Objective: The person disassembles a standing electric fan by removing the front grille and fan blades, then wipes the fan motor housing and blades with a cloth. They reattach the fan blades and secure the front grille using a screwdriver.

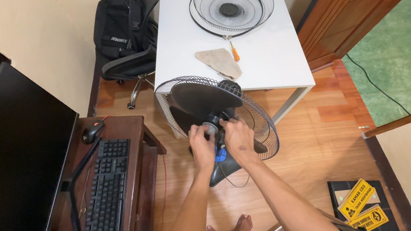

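While both hands meet at the fan's centre:
left hand (201, 141): fingers closed round the grey hub cap (210, 128)
right hand (238, 137): fingers curled on the hub just beside it, exact grip hidden
fan blade (199, 101): dark plastic, directly above the fingers, inside rear wire guard (265, 130)
handling: blade likely light, thin, flexes; hold at hub, not edges
front guard (231, 7): on white surface (274, 56), well beyond the fingers

Open wood floor (314, 136) right of fan, desk (135, 150) close on left, rear grille (265, 125) ringing blades (199, 101)
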